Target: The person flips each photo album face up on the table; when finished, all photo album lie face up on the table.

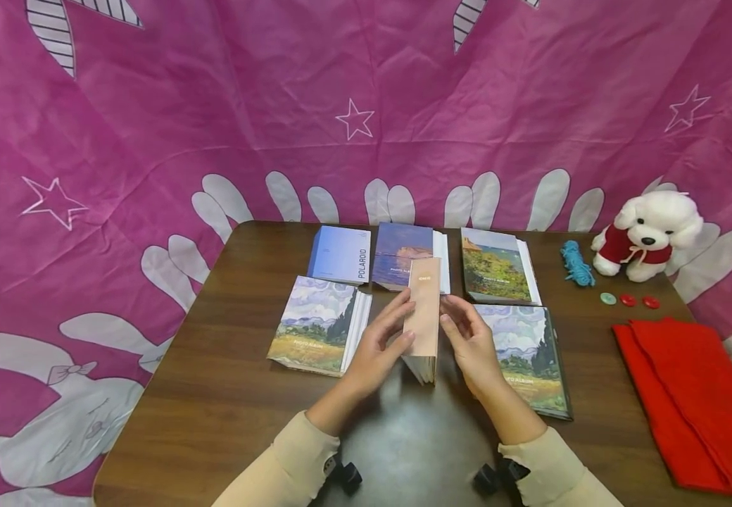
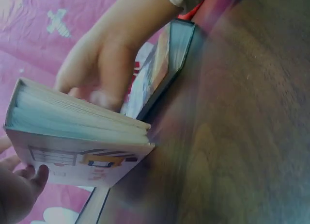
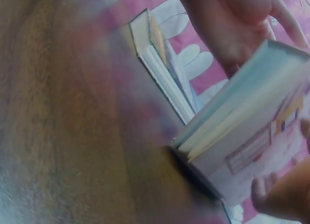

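Observation:
A beige photo album (image 1: 424, 303) stands on edge in the middle of the table, its spine turned up to the head view. A cover bearing a small yellow vehicle (image 2: 102, 161) shows in the left wrist view. My left hand (image 1: 372, 348) holds the album from the left, fingertips and thumb by the spine. From the right my right hand (image 1: 475, 345) holds it with bent fingers; some of its fingertips are hidden. In the right wrist view the page edges (image 3: 232, 103) show between the covers.
Around it lie a wheat-field album (image 1: 315, 324), a blue Polaroid album (image 1: 341, 253), a seascape album (image 1: 398, 246), a garden album (image 1: 495, 267) and another wheat-field album (image 1: 531, 352). Rightward are blue yarn (image 1: 576, 264), a plush dog (image 1: 647, 236), buttons (image 1: 628, 300) and red cloth (image 1: 695, 408).

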Available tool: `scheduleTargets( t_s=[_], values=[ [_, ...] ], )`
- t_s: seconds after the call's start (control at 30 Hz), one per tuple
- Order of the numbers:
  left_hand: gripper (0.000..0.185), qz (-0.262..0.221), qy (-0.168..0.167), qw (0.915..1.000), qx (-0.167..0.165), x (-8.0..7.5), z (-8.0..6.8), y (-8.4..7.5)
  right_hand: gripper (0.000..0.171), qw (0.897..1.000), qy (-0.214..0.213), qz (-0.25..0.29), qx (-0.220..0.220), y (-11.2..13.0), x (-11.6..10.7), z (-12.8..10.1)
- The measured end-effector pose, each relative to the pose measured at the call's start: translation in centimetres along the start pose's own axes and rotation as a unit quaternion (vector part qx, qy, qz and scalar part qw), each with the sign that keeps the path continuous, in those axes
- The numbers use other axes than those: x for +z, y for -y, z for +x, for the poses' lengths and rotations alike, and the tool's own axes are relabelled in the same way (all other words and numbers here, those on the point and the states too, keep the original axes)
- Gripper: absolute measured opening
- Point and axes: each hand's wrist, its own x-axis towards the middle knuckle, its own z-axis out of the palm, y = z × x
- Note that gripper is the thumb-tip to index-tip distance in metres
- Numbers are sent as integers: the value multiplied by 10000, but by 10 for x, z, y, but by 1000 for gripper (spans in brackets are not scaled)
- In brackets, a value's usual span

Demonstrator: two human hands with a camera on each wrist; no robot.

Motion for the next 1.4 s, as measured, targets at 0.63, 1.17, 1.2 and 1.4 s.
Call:
scheduleTargets(
  t_s=[0.63,1.17,1.2,1.4],
  values=[
    [68,-468,-482,9792,-1917,-16,-11,22,64,9910,569,-111,1210,-22,0,4],
    [70,-773,-560,9659,-2407,-19,-13,33,59,9899,328,-584,1253,-24,-3,1],
    [71,-759,-610,9655,-2415,-19,-13,33,59,9896,314,-586,1276,-23,-3,1],
    [78,-211,-880,9658,-2430,-23,-15,29,57,9903,238,-488,1279,-23,-3,1]
  ],
)
